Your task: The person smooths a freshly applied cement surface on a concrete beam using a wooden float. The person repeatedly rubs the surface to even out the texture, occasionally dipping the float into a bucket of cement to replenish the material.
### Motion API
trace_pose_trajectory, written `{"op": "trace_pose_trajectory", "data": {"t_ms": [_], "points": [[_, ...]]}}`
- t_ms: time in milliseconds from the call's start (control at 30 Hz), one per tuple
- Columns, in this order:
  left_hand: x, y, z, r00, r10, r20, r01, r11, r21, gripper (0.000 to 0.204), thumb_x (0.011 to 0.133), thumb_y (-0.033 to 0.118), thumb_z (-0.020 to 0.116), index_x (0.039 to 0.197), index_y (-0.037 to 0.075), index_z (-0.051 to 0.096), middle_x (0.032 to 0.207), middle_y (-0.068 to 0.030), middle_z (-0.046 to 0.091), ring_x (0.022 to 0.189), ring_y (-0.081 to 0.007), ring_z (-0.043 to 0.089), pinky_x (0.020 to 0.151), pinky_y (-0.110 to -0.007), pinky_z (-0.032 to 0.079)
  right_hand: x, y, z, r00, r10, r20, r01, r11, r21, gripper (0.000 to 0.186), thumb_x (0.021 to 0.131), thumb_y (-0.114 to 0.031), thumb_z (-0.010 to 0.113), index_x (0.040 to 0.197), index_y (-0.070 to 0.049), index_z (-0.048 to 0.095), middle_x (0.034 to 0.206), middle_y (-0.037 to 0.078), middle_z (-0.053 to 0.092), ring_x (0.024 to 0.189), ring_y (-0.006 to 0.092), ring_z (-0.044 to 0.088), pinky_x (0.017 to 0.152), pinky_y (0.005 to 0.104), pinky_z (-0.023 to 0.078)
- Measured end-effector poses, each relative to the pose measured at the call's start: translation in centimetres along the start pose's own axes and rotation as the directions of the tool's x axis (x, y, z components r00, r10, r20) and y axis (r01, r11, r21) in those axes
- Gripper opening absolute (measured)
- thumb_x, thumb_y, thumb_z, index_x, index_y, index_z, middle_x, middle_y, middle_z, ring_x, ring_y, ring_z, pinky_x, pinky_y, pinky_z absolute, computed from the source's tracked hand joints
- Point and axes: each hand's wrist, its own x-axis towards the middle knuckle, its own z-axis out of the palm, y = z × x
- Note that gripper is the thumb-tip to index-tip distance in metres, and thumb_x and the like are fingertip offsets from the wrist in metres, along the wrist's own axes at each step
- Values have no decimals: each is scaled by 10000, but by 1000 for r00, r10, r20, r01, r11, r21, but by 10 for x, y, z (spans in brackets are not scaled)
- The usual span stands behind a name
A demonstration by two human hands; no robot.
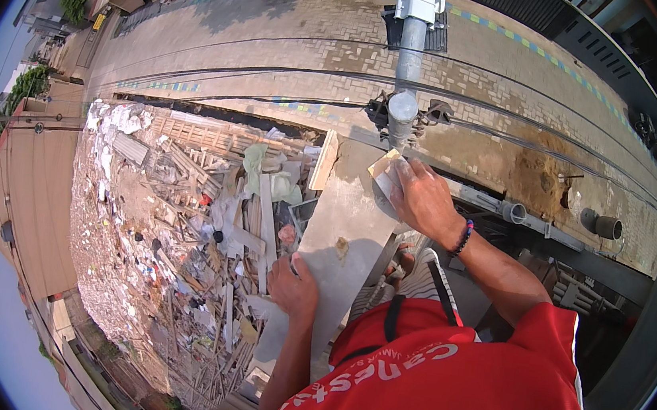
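Observation:
A narrow grey cement wall top [355, 216] runs away in front of me. My right hand [425, 198] presses a flat pale grey piece with a yellowish edge [385, 172] against its far end; most of the piece is under my fingers and its kind is unclear. My left hand [293, 285] is closed on the wall's left edge, thumb toward the top face, with the fingers partly hidden. Between the two hands a small tan lump [341, 248] sits on the cement. A wooden board [323, 161] stands against the far left side of the wall.
Down to the left lies a wide heap of rubble and broken timber [182, 230]. A metal pole [409, 61] rises just beyond the wall's end, with black cables [295, 69] strung across. Pipes [514, 213] lie at the right. Far below is a paved road [324, 20].

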Motion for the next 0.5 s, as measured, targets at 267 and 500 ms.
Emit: {"op": "trace_pose_trajectory", "data": {"t_ms": [267, 500], "points": [[-2, 4, -5, 999, -29, 23, 29, 999, -14, 347, 958, 330, 519, 1006, 16, 659, 995, -174, 638, 957, -391, 574, 826, -513, 433, 16, -12, -11, 996, -82, 29, 81, 996, 44, 371, 790, -140, 663, 1104, 45, 589, 1043, 208, 621, 958, 387, 629, 808, 451, 543], [-1, 3, 4, 999, -33, -25, 33, 999, -9, 326, 939, 317, 546, 998, 18, 662, 998, -167, 640, 963, -381, 573, 858, -498, 428, 2, -22, 5, 937, -275, 218, 273, 961, 39, 380, 791, -142, 673, 1104, 60, 594, 1055, 211, 596, 1007, 400, 620, 819, 465, 541]]}}
